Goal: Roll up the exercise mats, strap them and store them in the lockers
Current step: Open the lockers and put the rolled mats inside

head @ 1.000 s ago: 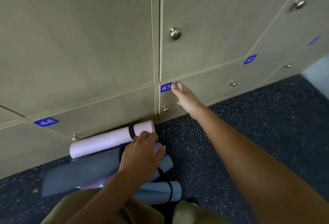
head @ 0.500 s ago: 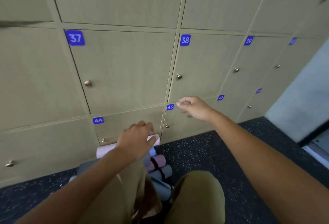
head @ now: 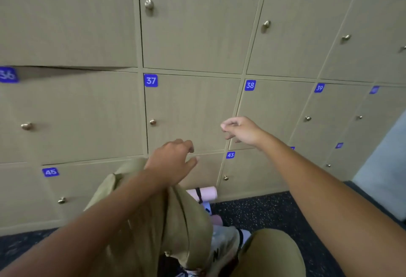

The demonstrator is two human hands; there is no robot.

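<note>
A wall of beige lockers fills the view, with numbered blue tags. Locker 37 (head: 189,111) is closed, its round knob (head: 153,122) at its left. My left hand (head: 171,162) hovers below that door with loosely curled fingers and holds nothing. My right hand (head: 240,130) hangs in front of the seam between lockers 37 and 38 (head: 272,109), fingers loosely curled, empty. A rolled pink mat (head: 206,193) with a black strap lies on the floor against locker 43 (head: 248,173). The other rolled mats (head: 216,219) are mostly hidden behind my knee.
My knees in khaki trousers (head: 167,221) and a shoe (head: 222,248) take up the bottom centre. Dark speckled floor (head: 263,213) runs along the locker base. A door above locker 36 (head: 66,67) stands slightly ajar at upper left. A pale wall (head: 382,166) is at right.
The view has risen from the floor up the locker wall. My left hand lifted off the pink mat. My right hand moved up from tag 43 toward lockers 37 and 38.
</note>
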